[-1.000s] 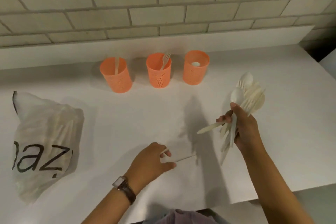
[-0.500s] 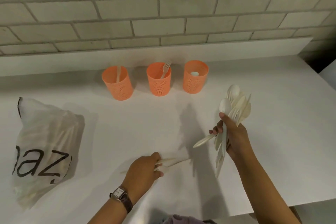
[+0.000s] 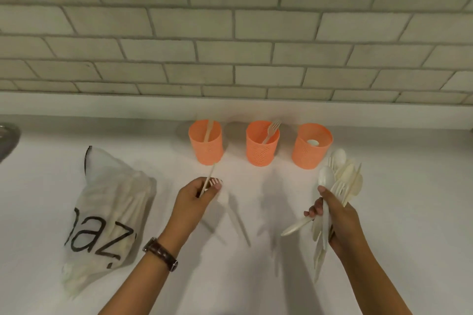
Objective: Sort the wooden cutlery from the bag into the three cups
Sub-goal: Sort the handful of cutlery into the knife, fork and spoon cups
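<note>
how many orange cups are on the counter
3, in a row near the wall: the left cup holding what looks like a knife, the middle cup holding a fork, and the right cup holding a spoon. None appear hidden.

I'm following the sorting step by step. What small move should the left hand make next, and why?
Probably carry the left hand forward to the middle cup and drop in the fork it pinches, since that cup already holds a fork. It also grips a thin flat piece, which seems to match the left cup.
</note>
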Available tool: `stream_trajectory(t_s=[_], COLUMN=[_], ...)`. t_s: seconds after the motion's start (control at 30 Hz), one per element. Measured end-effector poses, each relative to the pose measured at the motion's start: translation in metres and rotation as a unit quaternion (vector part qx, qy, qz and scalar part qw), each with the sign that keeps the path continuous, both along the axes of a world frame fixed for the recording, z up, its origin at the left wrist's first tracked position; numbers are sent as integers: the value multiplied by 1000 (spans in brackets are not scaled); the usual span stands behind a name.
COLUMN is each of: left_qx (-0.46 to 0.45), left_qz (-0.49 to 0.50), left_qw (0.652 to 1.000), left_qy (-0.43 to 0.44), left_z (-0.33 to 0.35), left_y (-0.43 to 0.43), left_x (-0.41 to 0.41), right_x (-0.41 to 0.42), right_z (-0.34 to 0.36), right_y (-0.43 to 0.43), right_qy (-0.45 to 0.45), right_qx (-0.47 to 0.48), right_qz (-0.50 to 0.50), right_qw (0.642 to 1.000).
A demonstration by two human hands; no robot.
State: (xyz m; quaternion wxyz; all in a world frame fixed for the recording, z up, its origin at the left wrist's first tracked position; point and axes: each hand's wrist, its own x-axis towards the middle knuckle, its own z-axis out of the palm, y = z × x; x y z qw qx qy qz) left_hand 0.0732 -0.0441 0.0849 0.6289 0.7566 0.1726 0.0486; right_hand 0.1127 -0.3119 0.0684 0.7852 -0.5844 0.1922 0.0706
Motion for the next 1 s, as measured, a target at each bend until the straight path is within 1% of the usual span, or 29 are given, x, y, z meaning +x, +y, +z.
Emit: stream_trajectory(t_s=[0.13,0.23,0.4,0.5,0.6,0.67,0.77,0.83,0.9,1.0], left_qx=[-19,-43,-137,-155,-142,-116,-31,-6,19,53], left_qz=[77,111,101,86,123,138,118,102,85,52], left_qw=[996,991,984,982,976,972,974,974,977,988], left_qy=[-39,-53,-49,-71,-115,-149,-189,-204,-195,-136], left_z=[22,33,53,65,80,93,103,98,82,53], left_y=[18,35,52,61,73,73,50,28,9,-14], left_x=[28,48,78,94,115,133,158,172,186,204], right_x=[12,14,16,19,22,25,26,25,23,22], right_z=[7,9,7,6,7,7,9,10,11,12], right_y=[24,39,58,65,68,67,63,60,56,48], right_qy=[-6,-13,-10,-7,-7,-8,-7,-2,1,-1], right_qx=[-3,-16,-38,-33,-29,-29,-26,-16,-7,2], right_qz=[35,53,66,72,67,58,45,33,25,15], right_qw=[999,998,997,997,997,998,999,999,1000,1000])
